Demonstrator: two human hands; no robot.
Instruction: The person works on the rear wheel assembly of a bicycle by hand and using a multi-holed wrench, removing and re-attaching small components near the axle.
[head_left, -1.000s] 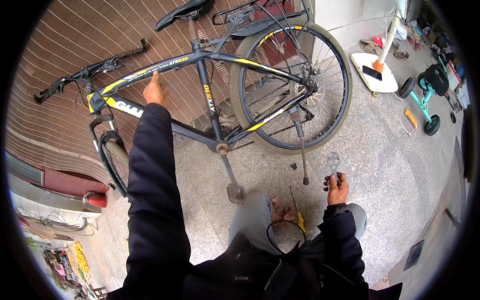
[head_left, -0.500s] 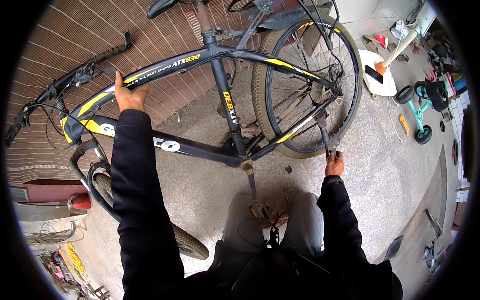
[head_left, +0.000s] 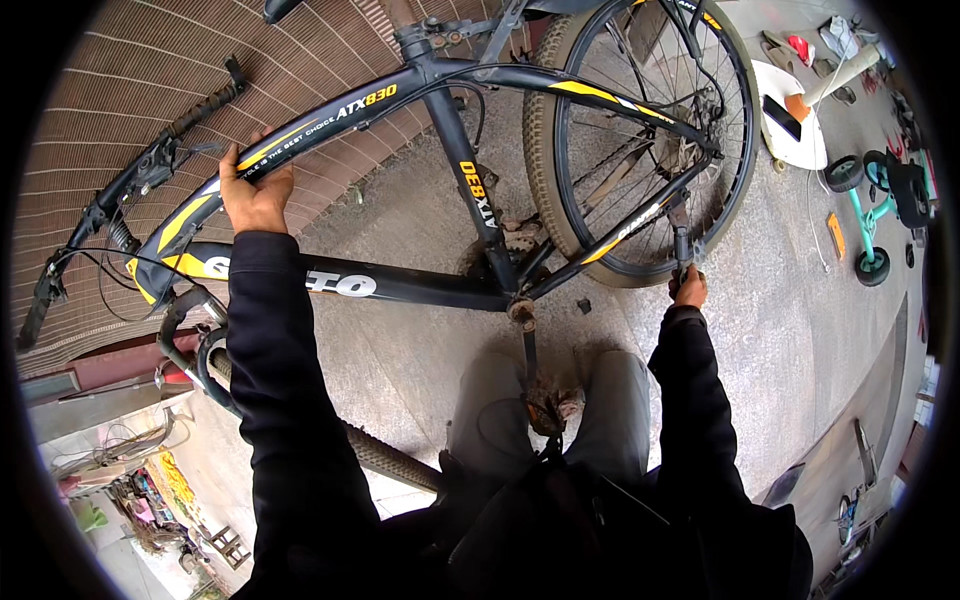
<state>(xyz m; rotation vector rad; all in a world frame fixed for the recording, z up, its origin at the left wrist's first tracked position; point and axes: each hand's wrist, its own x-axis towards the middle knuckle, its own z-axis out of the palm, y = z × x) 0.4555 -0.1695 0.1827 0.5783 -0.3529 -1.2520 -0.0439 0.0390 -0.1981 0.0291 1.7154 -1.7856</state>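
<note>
Head view: a black and yellow bike (head_left: pixel 430 288) is on the floor (head_left: pixel 780 350). I tell places from its back wheel (head_left: pixel 541 130).
Left hand (head_left: pixel 258 200): far left of the back wheel. Its fingers wrap round the top bar (head_left: pixel 320 130), thumb on one side.
Top bar: a firm grip here should help stop the bike tipping or rolling.
Right hand (head_left: pixel 690 288): just off the near side of the back wheel. Its fingers curl in tight and seem to hold a small grey tool (head_left: pixel 698 251).
Kickstand (head_left: pixel 681 240): on the near side of the back wheel, right by the tool. I cannot tell if the fingers touch it.
Grey tool: best to set it flat and push gently, so it does not slip.
Spokes (head_left: pixel 622 130): inside the back wheel. Knuckles should stay clear of them.
</note>
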